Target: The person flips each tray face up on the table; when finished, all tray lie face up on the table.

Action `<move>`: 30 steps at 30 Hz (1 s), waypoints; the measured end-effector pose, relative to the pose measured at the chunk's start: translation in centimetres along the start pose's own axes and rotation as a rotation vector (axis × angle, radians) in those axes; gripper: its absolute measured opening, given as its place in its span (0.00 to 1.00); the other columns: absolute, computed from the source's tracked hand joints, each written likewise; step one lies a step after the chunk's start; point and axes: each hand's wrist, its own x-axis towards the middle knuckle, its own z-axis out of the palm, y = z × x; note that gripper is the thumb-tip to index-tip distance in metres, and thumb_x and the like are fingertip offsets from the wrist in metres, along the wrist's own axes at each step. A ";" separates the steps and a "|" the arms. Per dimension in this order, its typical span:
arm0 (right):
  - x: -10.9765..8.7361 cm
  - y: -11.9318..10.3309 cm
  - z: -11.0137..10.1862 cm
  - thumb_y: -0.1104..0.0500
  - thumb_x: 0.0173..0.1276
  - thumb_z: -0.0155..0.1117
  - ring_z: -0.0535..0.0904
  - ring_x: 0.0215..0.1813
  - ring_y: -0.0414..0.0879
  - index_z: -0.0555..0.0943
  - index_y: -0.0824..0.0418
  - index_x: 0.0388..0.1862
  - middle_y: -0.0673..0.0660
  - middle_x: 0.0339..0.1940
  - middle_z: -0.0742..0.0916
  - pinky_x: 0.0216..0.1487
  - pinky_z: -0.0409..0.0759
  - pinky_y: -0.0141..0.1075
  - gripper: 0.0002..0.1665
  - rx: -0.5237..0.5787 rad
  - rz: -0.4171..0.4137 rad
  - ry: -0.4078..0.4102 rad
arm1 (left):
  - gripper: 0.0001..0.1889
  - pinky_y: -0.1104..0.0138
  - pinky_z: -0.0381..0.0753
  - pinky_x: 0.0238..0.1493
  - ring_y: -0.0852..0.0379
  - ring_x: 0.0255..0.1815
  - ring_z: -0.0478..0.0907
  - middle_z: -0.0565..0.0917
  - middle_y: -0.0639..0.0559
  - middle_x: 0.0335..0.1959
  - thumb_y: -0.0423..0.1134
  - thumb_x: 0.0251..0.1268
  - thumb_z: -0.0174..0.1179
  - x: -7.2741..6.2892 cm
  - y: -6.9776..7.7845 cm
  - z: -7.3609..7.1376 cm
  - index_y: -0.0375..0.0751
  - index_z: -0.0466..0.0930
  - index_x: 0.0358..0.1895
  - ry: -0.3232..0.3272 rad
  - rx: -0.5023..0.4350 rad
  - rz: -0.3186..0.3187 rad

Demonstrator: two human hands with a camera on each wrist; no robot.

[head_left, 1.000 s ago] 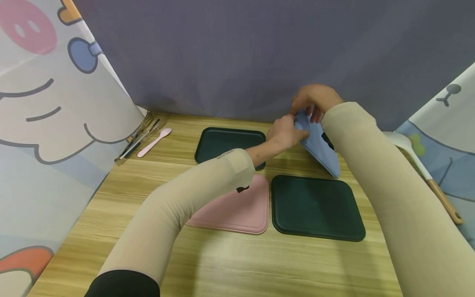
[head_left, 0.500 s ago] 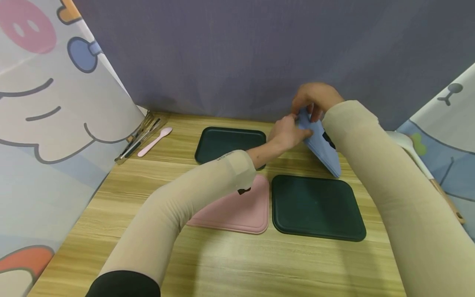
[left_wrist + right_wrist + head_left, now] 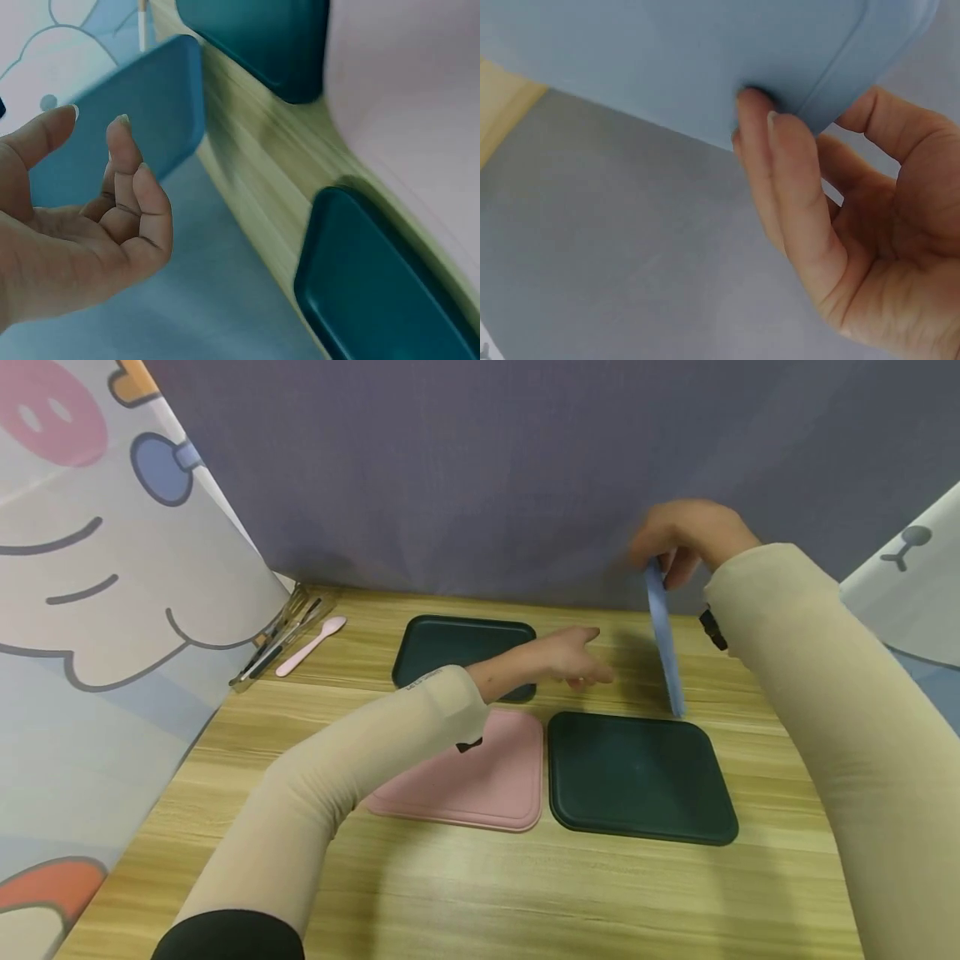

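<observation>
Blue and nearly vertical, the upended tray (image 3: 665, 639) is at the back right, behind the near green tray (image 3: 641, 777); the right hand (image 3: 690, 539) pinches its top end, fingers against one face; the left hand (image 3: 573, 658) holds nothing, fingers loosely bent, thumb spread; a slack pinch (only one end is held) could let the upended tray swivel, or topple onto the near green tray if lowered carelessly.

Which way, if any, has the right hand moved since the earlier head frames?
Yes: the right hand, holding the blue tray, has shifted right and slightly higher in frame, judged against the front dark green tray.
</observation>
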 end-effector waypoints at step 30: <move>0.1 18.9 -1.0 0.56 0.80 0.47 0.86 0.43 0.40 0.29 0.50 0.81 0.37 0.41 0.81 0.46 0.86 0.38 0.46 0.734 -0.079 -0.105 | 0.35 0.61 0.68 0.37 0.51 0.35 0.79 0.83 0.39 0.60 0.49 0.81 0.48 1.1 -5.7 -2.5 0.44 0.47 0.82 0.044 -0.163 0.036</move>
